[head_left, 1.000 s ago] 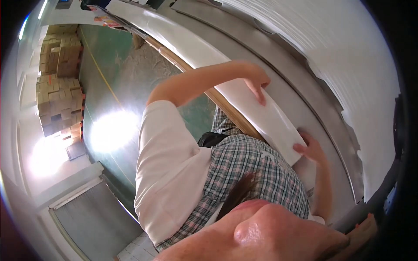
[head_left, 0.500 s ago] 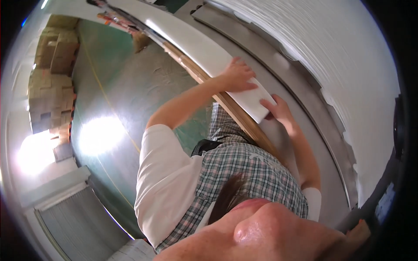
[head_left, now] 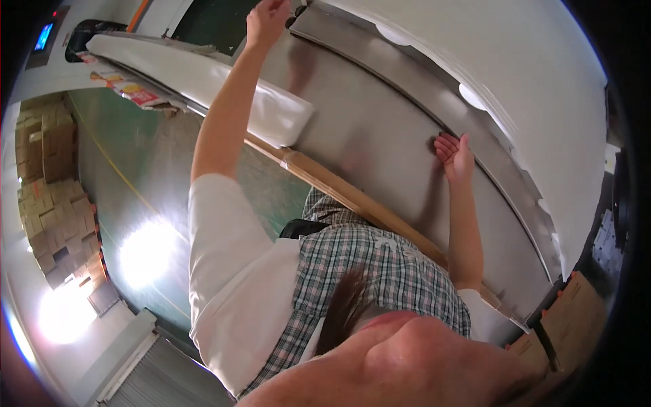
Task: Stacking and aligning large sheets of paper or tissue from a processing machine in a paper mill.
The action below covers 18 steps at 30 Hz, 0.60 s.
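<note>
Green workshop floor [head_left: 135,163] runs down the left, with stacked cardboard boxes [head_left: 51,203] at its far left under hard glare.

Across the middle lies the steel tabletop [head_left: 366,129], a long curved sheet, and both hands are on or over it. The right hand [head_left: 454,157] lies flat on the steel at the right, its grip fully open and holding nothing, fingertips touching the raised metal rail [head_left: 488,156] along the far side. The left hand [head_left: 268,20] reaches to the far end of the steel with its fingers curled; I cannot tell whether its grip has hold of anything.

Just left of that arm, a long white slab [head_left: 224,88] lies along the near edge, above a wooden strip [head_left: 339,193]. Beyond the rail rises a large white roll [head_left: 542,88].

The step in hand looks like a stretch across the steel. Any further reach calls for the right palm to brace the body.
</note>
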Motion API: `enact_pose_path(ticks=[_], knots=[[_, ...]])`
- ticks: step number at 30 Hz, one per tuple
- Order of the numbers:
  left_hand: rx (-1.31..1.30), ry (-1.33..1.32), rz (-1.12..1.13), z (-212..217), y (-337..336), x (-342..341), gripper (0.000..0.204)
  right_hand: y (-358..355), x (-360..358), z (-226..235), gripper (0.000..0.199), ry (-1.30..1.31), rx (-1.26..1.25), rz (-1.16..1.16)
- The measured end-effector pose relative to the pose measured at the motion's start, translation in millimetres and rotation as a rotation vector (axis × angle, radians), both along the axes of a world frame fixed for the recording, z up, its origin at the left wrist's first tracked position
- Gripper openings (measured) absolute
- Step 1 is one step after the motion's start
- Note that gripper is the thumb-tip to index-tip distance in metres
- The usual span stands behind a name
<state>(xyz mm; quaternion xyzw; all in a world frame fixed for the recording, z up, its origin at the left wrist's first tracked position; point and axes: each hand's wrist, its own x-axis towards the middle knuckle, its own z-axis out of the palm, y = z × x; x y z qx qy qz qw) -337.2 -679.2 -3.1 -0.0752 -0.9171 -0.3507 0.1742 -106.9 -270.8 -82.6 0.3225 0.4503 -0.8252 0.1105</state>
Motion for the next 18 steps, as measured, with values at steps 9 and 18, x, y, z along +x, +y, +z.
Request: enact_pose_path(ticks=[9,18], knots=[[1.262,-0.263,-0.310,-63.0,20.5,-130.9,0.037,-14.8,-2.2,11.3,0.061,-0.127,0.165,-0.069],[1.009,-0.317,-0.002,-76.5,25.8,-140.7,0.035,-20.5,2.3,22.5,0.058,-0.146,0.139,-0.055]])
